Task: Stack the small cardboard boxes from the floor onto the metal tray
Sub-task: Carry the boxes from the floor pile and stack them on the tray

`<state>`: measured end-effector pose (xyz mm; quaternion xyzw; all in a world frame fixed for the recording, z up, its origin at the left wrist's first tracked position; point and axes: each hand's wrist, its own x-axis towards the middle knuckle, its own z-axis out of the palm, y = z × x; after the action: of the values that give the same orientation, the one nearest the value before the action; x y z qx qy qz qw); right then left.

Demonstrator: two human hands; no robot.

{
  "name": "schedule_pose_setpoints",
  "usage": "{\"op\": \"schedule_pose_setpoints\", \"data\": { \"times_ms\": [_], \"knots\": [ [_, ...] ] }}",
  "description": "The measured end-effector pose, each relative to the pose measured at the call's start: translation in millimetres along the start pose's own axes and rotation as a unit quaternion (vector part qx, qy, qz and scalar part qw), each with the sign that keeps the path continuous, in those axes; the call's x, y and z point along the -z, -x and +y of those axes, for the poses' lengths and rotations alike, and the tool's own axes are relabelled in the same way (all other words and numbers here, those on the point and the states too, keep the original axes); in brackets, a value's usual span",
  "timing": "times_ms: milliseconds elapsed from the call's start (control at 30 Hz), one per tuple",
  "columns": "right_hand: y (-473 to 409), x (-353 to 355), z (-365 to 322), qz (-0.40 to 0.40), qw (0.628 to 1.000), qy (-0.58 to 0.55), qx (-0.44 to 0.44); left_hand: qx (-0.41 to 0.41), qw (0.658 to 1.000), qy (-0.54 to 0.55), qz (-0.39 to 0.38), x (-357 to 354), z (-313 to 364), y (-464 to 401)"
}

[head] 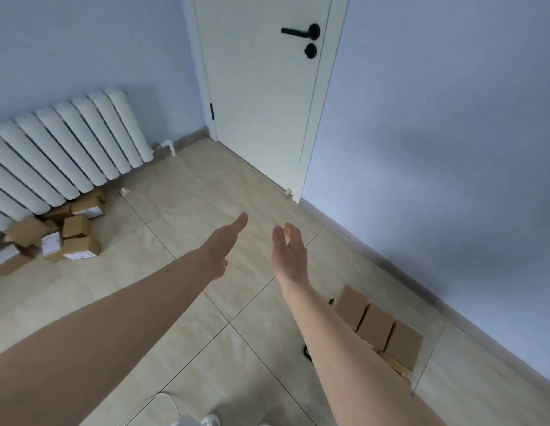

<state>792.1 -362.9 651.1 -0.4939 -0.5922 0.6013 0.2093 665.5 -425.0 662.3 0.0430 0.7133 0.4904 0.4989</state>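
A heap of small cardboard boxes [67, 233] lies on the floor at the left, under the radiator; some carry white labels. Three more brown boxes [378, 325] stand in a row at the lower right, partly hidden behind my right forearm. A dark edge [306, 352] shows beside them; I cannot tell whether it is the metal tray. My left hand [223, 245] and my right hand [289, 250] are both stretched out over the bare floor, fingers extended, holding nothing, well away from either group of boxes.
A white radiator [61, 152] runs along the left wall. A closed white door [261, 87] with a black handle stands ahead. A blue wall [436, 149] and its skirting run along the right. Beige floor tiles [190, 210] lie between the box groups.
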Motion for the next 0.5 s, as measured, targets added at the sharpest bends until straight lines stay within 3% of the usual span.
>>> {"op": "schedule_pose_setpoints", "data": {
  "times_ms": [500],
  "knots": [
    [19,-213,-125,-0.172,0.977,0.079,0.094,-0.048,0.97,0.184,0.15,229,47,46]
  ]
}}
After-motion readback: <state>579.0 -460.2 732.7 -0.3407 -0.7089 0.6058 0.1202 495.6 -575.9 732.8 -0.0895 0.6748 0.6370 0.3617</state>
